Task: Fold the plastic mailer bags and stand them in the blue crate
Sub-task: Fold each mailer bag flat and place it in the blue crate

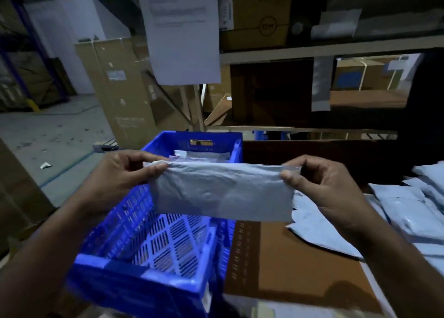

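Observation:
A folded grey plastic mailer bag [223,192] hangs in the air above the blue crate [144,267]. My left hand [122,176] pinches its top left corner between thumb and fingers. My right hand [314,185] pinches its top right corner the same way. The bag is stretched flat between both hands, over the crate's right side. At the crate's far end several folded mailers [199,156] stand upright. The crate's slotted floor near me is bare.
A pile of unfolded grey mailers [408,212] lies on the brown cardboard surface [283,265] to the right of the crate. Shelving with cardboard boxes [254,17] rises behind. A tall carton [117,87] stands at the left, with concrete floor beyond.

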Available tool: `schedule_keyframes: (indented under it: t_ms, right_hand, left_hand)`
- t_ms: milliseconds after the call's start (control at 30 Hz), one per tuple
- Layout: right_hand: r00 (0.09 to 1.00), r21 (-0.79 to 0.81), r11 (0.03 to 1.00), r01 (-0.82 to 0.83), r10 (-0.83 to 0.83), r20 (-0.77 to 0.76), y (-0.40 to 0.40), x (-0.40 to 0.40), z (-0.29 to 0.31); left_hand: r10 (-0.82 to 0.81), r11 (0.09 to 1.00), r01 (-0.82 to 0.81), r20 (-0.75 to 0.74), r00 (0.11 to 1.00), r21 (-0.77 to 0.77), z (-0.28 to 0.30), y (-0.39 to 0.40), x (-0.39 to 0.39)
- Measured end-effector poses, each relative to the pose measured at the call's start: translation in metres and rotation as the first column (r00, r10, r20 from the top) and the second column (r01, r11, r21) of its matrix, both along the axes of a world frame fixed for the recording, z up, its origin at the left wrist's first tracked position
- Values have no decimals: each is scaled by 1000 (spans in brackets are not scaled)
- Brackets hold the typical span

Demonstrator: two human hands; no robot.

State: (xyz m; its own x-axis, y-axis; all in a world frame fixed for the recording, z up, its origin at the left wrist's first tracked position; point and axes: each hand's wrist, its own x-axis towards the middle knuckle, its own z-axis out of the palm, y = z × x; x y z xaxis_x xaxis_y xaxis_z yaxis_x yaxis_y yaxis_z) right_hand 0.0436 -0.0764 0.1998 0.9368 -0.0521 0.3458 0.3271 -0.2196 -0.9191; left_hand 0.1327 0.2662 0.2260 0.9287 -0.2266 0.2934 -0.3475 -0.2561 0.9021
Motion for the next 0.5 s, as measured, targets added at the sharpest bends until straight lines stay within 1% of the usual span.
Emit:
schedule_keyframes:
  t_ms: [100,167,233,267,300,333,367,467,500]
  right_hand:
    - [998,-116,992,-50,53,28,47,34,9]
    - [998,-166,985,-44,52,45,74,62,11]
    - [995,-280,960,14,14,97,97,91,10]
    - [989,-388,919,77,-21,146,106,105,7]
    - [979,-512,845,154,-59,197,114,119,3]
    - [969,-624,751,216,-87,231,120,132,-1]
    - [966,-712,657,247,-105,238,124,144,-7]
    - [972,-904,364,225,-146,183,129,174,-25]
    - [975,-944,265,198,-156,161,129,181,-29]
  left_hand:
    - [-13,994,8,45,999,107,11,51,23]
    - [11,980,-29,92,996,196,14,79,44]
    - [89,949,-131,156,984,287,13,101,71]
    - [110,925,-176,204,973,338,10,107,84]
    - [112,894,-207,251,962,396,5,113,97]
    - [98,859,-225,285,954,459,0,116,111]
    - [80,821,-238,308,948,519,-7,118,124]
    - [-12,715,-201,300,954,670,-29,113,163]
    - [-62,655,-189,301,952,732,-35,107,174]
